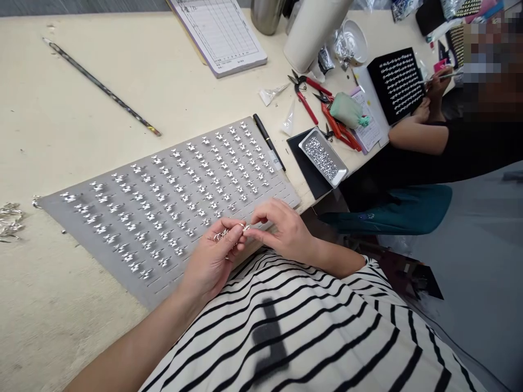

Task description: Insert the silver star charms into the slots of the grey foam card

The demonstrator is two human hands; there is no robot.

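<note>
Grip, both hands, just below frame centre: left hand (220,247), thumb closed against curled fingers, several silver loops (221,235) gathered inside; right hand (281,231), thumb and forefinger nearly meeting on one small silver piece (245,229). The piece sits between the two sets of fingertips, its exact shape too small to tell.

Board (110,258), grey, centre of frame: rows of silver ornaments (192,207), with bare slots (162,286) along its lower edge.

Handling notes, by judgement: piece best steadied by the left thumb and turned by the right fingertips alone; pressure light, since thin metal may bend; loops kept deep in the fingers, lest they tangle or drop; wrists best held off the ornaments nearby.

Surroundings: loose silver heap (11,220), left edge; pencil (102,86), upper left; pen (265,136), beside the board's upper right corner; tray (340,178) of small silver bits, right of centre.
</note>
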